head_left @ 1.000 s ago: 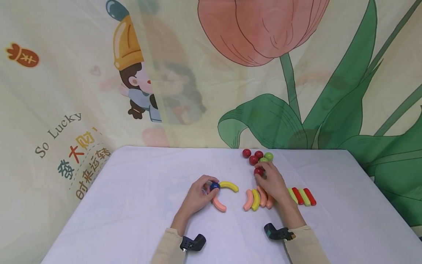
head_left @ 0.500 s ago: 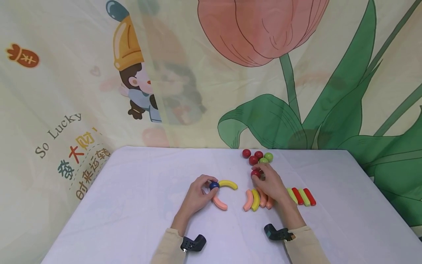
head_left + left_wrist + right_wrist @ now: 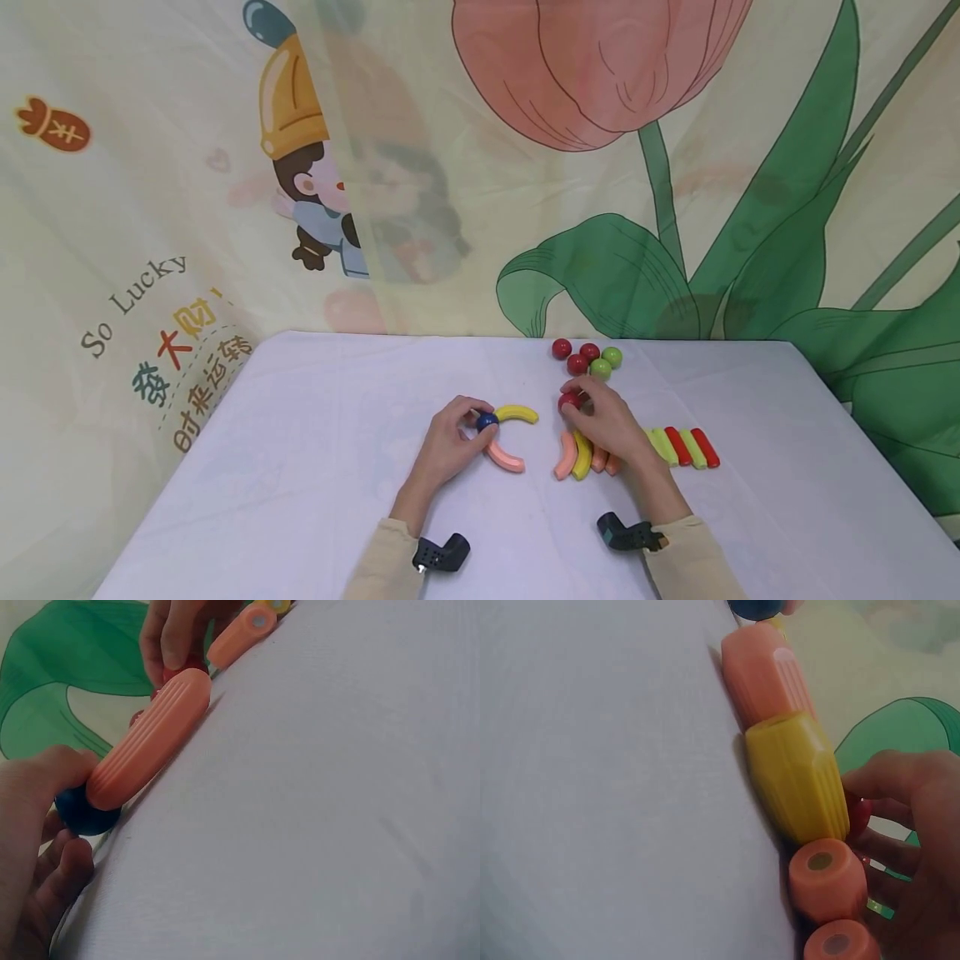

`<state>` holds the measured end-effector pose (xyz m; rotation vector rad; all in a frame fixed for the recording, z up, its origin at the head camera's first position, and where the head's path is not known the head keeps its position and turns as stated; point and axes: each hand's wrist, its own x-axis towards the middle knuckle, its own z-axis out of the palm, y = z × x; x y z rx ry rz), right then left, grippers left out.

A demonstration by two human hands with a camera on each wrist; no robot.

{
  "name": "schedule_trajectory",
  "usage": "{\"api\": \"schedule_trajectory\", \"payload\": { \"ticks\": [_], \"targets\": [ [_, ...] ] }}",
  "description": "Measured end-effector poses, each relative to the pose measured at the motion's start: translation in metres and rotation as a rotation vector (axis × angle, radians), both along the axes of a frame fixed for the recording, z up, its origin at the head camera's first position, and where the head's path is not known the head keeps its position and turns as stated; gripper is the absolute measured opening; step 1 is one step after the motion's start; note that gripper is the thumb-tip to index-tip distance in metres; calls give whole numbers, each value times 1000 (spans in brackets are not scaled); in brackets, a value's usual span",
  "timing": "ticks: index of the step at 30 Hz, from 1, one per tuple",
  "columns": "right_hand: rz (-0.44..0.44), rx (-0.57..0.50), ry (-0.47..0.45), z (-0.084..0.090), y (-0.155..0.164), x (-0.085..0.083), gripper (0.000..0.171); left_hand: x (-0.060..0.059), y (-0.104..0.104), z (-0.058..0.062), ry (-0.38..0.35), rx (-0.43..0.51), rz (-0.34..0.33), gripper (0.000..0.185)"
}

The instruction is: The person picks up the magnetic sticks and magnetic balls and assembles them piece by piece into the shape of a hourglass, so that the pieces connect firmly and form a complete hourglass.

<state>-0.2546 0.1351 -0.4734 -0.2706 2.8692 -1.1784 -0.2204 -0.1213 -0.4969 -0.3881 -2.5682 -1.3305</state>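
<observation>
Head view showed the left hand (image 3: 450, 442) pinching a blue ball (image 3: 487, 422) on the table (image 3: 300, 467), between a yellow curve (image 3: 517, 412) and a pink curve (image 3: 505, 457) that met at it. The right hand (image 3: 603, 421) pinched a red ball (image 3: 568, 402) with curled fingers, just above a row of curved pieces (image 3: 577, 454). Straight sticks (image 3: 686, 447) lay beside the right wrist, and a cluster of balls (image 3: 588, 358) sat near the table's far edge. In the left wrist view the blue ball (image 3: 82, 814) touched the pink curve's (image 3: 150, 746) end.
</observation>
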Motion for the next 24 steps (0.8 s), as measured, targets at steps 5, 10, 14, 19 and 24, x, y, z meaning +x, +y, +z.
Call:
{"api": "schedule_trajectory", "payload": {
  "ticks": [5, 10, 14, 19, 24],
  "targets": [
    [9, -7, -4, -1, -2, 0, 35, 0, 1, 0, 11, -8, 18, 24],
    [15, -16, -27, -2, -4, 0, 32, 0, 0, 0, 7, 11, 25, 25],
    [23, -25, -51, -2, -5, 0, 31, 0, 0, -1, 10, 13, 30, 24],
    [43, -40, -72, 0, -6, 0, 28, -2, 0, -3, 14, 8, 40, 24],
    [59, -45, -85, 1, -9, 0, 29, -3, 1, -3, 13, -2, 46, 24]
  ]
}}
